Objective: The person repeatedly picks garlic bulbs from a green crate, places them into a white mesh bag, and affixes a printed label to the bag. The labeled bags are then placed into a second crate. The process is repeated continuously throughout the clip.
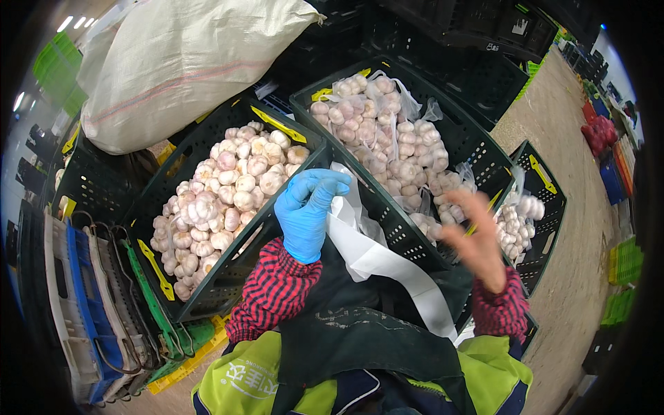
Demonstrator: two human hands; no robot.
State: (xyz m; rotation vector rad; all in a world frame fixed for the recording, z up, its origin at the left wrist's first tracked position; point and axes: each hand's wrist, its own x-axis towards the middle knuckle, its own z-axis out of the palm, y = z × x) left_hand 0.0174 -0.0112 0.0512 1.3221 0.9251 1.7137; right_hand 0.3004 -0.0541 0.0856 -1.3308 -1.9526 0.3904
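Note:
My left hand (306,207), in a blue glove, is closed with its fingertips pinched together beside a translucent plastic bag and a long white strip (384,254). The strip curls down over the dark apron towards the right. My right hand (474,233) is bare and blurred; its fingers are spread above the right rim of the middle crate, holding nothing. Loose garlic bulbs (228,192) fill the dark plastic crate (199,311) on the left. Clear bags of garlic (384,129) lie in the dark crate (371,199) in the middle.
A big white woven sack (181,67) lies at the upper left. Another dark crate (552,228) with bagged garlic stands at the right. Folded plastic crates (88,301) are stacked on edge at the left. Black crates (441,31) rise behind, and concrete floor (560,311) shows at the right.

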